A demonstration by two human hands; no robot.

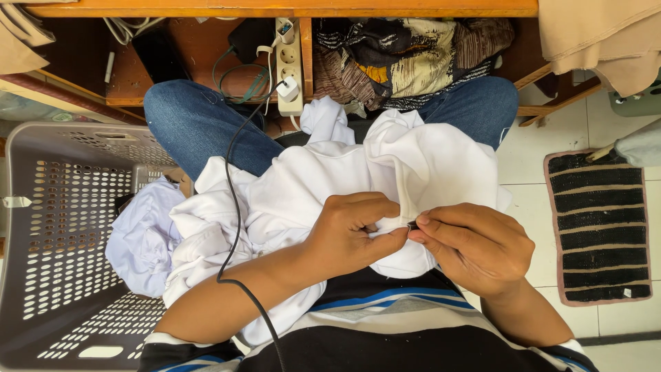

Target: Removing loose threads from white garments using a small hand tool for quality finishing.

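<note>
Pinching soft white cotton garment (358, 172), bunched across lap: left hand (351, 231) gripping seam edge, right hand (475, 244) closing fingertips on tiny dark object there. Judging light, limp, non-slippery; gripping best along hem.

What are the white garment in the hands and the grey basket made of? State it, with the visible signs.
White garment: seemingly soft, matte knit fabric, perhaps cotton fleece; it bunches in thick, rounded folds where the left hand and right hand pinch its seam. Grey basket: looks like moulded plastic, smooth with a slight sheen, with regular rows of punched holes in rigid walls.
</note>
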